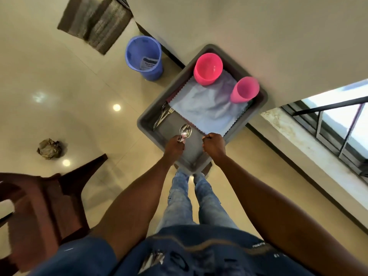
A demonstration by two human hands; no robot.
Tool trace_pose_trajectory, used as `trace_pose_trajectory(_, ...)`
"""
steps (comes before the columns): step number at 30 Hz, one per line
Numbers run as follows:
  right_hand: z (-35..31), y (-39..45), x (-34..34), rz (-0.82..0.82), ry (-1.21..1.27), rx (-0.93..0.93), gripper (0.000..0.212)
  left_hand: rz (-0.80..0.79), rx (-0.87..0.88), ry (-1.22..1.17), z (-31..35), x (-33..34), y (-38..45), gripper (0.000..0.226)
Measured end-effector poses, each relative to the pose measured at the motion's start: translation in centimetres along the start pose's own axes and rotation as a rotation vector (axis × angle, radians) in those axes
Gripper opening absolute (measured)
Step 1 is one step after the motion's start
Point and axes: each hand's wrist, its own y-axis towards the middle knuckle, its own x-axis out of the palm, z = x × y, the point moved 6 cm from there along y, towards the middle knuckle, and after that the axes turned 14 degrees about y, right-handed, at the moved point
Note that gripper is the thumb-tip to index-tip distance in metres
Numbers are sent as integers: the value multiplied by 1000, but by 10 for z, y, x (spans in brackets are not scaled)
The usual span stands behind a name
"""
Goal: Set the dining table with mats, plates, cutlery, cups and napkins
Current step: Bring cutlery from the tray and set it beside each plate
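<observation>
Head view: my left hand (175, 145) pinches spoons (185, 131) over the tray's (145, 124) near edge, my right hand (214, 145) grips the napkin's (209, 108) near corner; lift slowly, cups (208, 68) sit on it.

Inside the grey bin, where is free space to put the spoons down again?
The bare floor of the grey bin lies between the forks, the cloth and the near wall. The left hand holds the spoons there. Farther in, two pink cups crowd the cloth.
</observation>
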Motion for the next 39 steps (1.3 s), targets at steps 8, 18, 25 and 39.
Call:
trace_pose_trajectory(8, -38, -79, 26, -166, -28, -119, 18, 163, 19, -347, -1, -33, -113, 22)
trace_pose_trajectory(18, -43, -169, 128, -495, -171, -241, 15, 280, -78, -953, -67, -93, -203, 20)
trace_pose_trajectory(25, -16, -231, 225, -642, -337, -319, 18, 356, 40, -1237, -165, -138, -261, 17)
trace_pose_trajectory(39, 118, -402, 432, -1058, -812, -361, 17, 879, -245, -1837, -399, -140, -402, 20)
